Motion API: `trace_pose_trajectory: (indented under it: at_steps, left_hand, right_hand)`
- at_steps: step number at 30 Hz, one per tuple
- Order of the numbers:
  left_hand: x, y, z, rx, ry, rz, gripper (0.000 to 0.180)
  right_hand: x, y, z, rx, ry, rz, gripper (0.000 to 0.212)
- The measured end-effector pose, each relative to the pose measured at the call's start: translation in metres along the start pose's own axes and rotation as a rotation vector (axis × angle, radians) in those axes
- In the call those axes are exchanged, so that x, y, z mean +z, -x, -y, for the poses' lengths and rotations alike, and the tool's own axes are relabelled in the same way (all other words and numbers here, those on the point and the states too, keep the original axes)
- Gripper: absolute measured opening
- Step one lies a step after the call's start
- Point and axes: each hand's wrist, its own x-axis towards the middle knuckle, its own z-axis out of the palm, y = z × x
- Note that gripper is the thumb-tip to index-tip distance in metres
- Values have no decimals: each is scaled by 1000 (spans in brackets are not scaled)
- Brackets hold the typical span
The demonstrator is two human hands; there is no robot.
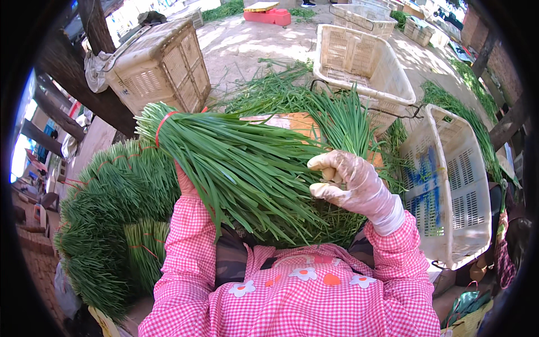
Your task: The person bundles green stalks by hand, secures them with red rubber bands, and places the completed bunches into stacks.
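Note:
A large bundle of garlic chives point(241, 163), tied with a red band point(163, 126) near its pale cut ends, lies slanted across my front. My left hand point(185, 181) holds it from below near the banded end; most of the fingers are hidden under the leaves. At the leafy end is my right hand point(351, 182) in a whitish, soiled glove. Its thumb and forefinger stand apart, the other fingers curl inward, and nothing shows between them. Loose chives point(345, 121) lie just beyond, partly over an orange-brown surface point(300, 122).
Many tied chive bundles point(106, 213) are stacked at my left. A dirty plastic crate point(160, 70) stands at the far left, an open crate point(359, 62) ahead, and a blue-marked crate point(449, 185) tilts at my right. A red block point(267, 17) sits farther back.

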Motion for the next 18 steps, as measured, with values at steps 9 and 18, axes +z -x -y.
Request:
trace_pose_trajectory:
  at_steps: [9, 18]
  left_hand:
    - [4, 7, 4, -27, -11, 36, 54]
    - [0, 6, -3, 5, 4, 28, 54]
  right_hand:
    - [42, -14, -19, -292, 331, -99, 15]
    - [5, -24, -30, -112, -635, -413, 13]
